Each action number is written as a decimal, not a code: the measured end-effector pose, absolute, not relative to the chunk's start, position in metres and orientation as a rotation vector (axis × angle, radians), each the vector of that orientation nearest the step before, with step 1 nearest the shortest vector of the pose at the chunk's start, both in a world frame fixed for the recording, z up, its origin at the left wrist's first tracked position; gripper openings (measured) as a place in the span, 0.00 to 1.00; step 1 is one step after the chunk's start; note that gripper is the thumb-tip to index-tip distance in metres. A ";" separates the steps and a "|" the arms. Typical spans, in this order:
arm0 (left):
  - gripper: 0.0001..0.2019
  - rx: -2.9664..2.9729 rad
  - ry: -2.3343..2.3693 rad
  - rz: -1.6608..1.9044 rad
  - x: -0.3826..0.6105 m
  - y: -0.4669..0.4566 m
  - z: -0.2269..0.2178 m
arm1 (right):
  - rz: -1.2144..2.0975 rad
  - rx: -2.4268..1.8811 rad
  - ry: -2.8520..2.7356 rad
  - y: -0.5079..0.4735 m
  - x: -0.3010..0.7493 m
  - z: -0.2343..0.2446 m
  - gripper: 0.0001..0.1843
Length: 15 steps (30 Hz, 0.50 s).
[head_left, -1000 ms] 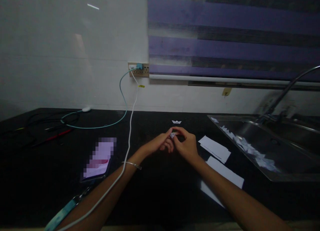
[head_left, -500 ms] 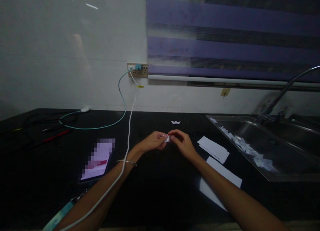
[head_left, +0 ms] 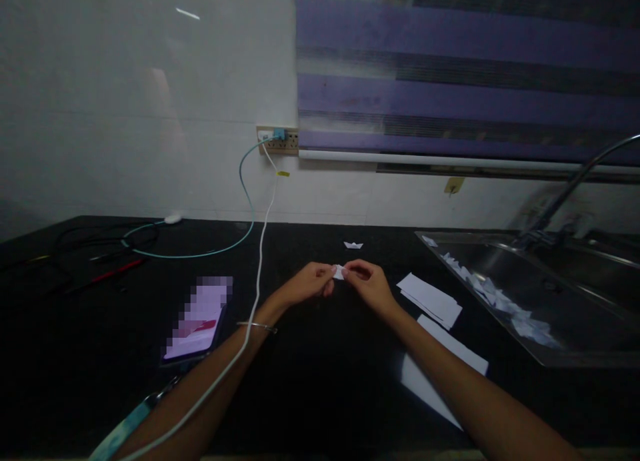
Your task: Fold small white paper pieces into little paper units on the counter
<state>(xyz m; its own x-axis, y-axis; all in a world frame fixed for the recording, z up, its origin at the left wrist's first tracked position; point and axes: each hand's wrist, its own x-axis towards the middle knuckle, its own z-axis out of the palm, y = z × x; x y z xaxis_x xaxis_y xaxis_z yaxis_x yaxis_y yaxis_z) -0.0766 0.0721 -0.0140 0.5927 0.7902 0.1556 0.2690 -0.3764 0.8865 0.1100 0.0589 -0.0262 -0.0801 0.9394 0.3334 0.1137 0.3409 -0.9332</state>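
Observation:
A small folded piece of white paper (head_left: 339, 272) is pinched between my two hands above the black counter. My left hand (head_left: 311, 281) grips its left edge with thumb and fingers. On the other side, my right hand (head_left: 369, 284) has its thumb and fingertips closed on the right edge. The fingers partly cover the paper, so its full shape is hidden. Just beyond them a small white paper boat (head_left: 353, 246) stands on the counter. To the right of my right hand lie a few white paper sheets (head_left: 430, 299), with more paper (head_left: 453, 344) under my right forearm.
A phone (head_left: 200, 321) lies left of my left forearm. A white cable (head_left: 259, 261) runs from the wall socket (head_left: 290, 141) across that forearm. Many folded papers (head_left: 500, 301) line the edge of the steel sink (head_left: 537, 361) at right. A teal cable (head_left: 200, 256) curls at the back left.
My right fingers have shifted from over the paper to its right edge, and more of the paper now shows between the hands. The whole view has moved slightly.

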 end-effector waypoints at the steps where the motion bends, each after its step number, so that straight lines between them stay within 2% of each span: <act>1: 0.27 1.951 0.875 0.769 -0.077 0.072 -0.014 | 0.941 -1.015 -1.464 0.059 0.110 -0.026 0.10; 15: 0.18 2.120 1.022 0.888 -0.074 0.069 -0.017 | 1.038 -1.035 -1.444 0.055 0.108 -0.024 0.09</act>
<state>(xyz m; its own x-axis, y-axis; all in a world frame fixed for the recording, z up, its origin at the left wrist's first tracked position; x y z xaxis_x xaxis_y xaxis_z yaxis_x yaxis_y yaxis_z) -0.0741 0.0690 -0.0168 0.4757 0.8267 0.3004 0.4134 -0.5116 0.7532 0.1076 0.0554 -0.0244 -0.0966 0.9639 0.2480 0.0720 0.2553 -0.9642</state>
